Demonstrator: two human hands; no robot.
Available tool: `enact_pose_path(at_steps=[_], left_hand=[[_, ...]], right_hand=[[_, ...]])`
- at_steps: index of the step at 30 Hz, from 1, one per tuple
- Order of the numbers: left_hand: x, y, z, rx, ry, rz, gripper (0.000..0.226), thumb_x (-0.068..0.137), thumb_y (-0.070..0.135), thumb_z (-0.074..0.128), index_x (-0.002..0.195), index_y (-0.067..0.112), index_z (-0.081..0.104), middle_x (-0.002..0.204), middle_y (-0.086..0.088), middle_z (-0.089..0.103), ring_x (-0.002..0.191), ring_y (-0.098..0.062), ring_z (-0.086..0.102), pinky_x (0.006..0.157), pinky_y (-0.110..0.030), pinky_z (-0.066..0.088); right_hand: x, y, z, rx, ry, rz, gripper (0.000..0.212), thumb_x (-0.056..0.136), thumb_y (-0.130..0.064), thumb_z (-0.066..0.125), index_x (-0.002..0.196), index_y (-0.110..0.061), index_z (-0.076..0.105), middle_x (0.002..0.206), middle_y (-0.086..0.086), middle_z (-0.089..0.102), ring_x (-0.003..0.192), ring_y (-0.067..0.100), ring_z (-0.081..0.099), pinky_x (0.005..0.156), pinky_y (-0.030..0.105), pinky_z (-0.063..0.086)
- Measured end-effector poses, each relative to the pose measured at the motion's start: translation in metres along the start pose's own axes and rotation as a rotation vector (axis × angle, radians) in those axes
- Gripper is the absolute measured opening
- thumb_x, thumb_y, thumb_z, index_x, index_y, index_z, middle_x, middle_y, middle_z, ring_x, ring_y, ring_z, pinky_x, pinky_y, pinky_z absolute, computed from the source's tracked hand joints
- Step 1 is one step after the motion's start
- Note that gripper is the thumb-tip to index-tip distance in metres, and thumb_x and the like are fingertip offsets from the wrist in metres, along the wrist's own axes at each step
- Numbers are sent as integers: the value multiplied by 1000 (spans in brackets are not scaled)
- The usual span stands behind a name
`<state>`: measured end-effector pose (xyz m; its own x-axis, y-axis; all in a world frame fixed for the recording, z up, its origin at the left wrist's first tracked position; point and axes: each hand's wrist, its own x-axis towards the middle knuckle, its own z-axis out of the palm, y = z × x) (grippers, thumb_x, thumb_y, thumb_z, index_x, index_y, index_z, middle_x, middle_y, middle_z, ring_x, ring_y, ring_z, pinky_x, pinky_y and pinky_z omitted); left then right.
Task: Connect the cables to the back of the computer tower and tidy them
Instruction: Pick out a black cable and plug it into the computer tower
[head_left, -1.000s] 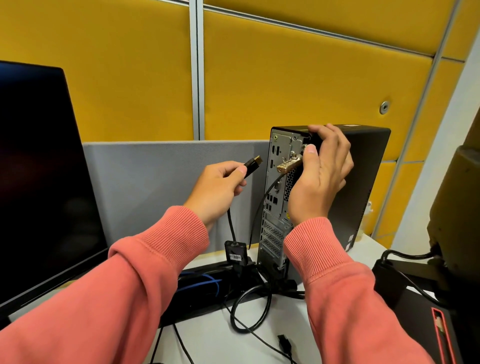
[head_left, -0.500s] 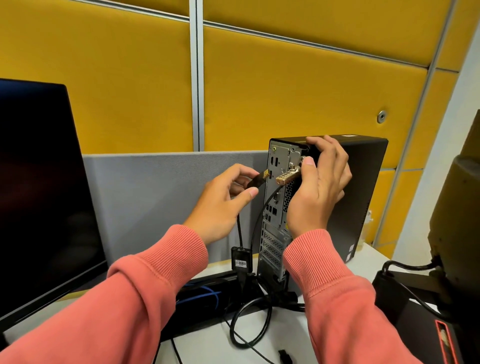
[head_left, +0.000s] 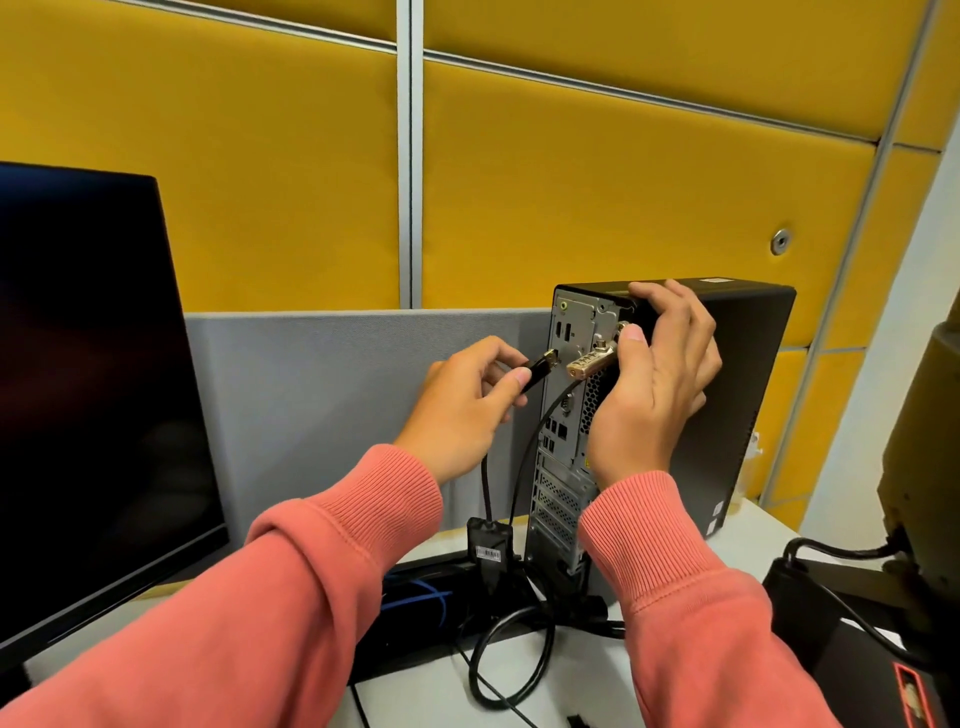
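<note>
Left hand (head_left: 462, 410) fingers pinch the plug (head_left: 540, 370), tip just at the tower (head_left: 675, 410) rear ports. Right hand (head_left: 654, 384) fingers grip the top corner. Risk: angled entry jams; lock (head_left: 589, 361) crowds it.

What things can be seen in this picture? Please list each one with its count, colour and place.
computer tower: 1, black, upright on desk, rear panel facing camera
cable plug: 1, black with gold tip, near rear ports
combination cable lock: 1, gold, on rear panel
monitor: 1, black, left
divider: 1, grey, behind desk
wall panels: several, yellow
blue cable: 1, in black tray
left hand: pinches cable plug
right hand: grips tower's top rear edge
</note>
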<state>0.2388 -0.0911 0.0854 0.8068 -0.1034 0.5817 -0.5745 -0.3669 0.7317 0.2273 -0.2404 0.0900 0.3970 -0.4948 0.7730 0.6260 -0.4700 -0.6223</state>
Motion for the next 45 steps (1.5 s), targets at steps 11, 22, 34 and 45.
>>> enact_pose_path(at_steps=[11, 22, 34, 45], left_hand=[[11, 4, -4, 270, -15, 115, 11, 103, 25, 60, 102, 23, 70, 77, 6, 72, 69, -9, 61, 64, -25, 44], [18, 8, -7, 612, -13, 403, 23, 104, 29, 54, 110, 15, 72, 86, -3, 69, 81, -23, 64, 72, -41, 51], [-4, -2, 2, 273, 109, 275, 19, 91, 26, 77, 87, 18, 61, 73, 5, 66, 70, -13, 67, 67, -30, 55], [-16, -11, -1, 222, 231, 272, 8, 92, 13, 75, 98, 18, 74, 87, 15, 73, 84, -2, 69, 79, -18, 56]], right_hand=[[0, 0, 0, -9, -6, -6, 36, 93, -26, 43, 125, -36, 55, 146, -19, 39, 139, 11, 28, 107, 50, 29], [0, 0, 1, -16, 5, -7, 37, 92, -25, 44, 125, -35, 55, 146, -18, 40, 139, 11, 29, 107, 55, 30], [-1, 0, 2, -6, 10, -8, 36, 92, -24, 45, 125, -35, 55, 145, -18, 40, 139, 12, 29, 107, 55, 30], [-1, 0, 2, 0, 15, -6, 37, 91, -24, 46, 125, -34, 56, 145, -17, 41, 140, 13, 29, 107, 56, 30]])
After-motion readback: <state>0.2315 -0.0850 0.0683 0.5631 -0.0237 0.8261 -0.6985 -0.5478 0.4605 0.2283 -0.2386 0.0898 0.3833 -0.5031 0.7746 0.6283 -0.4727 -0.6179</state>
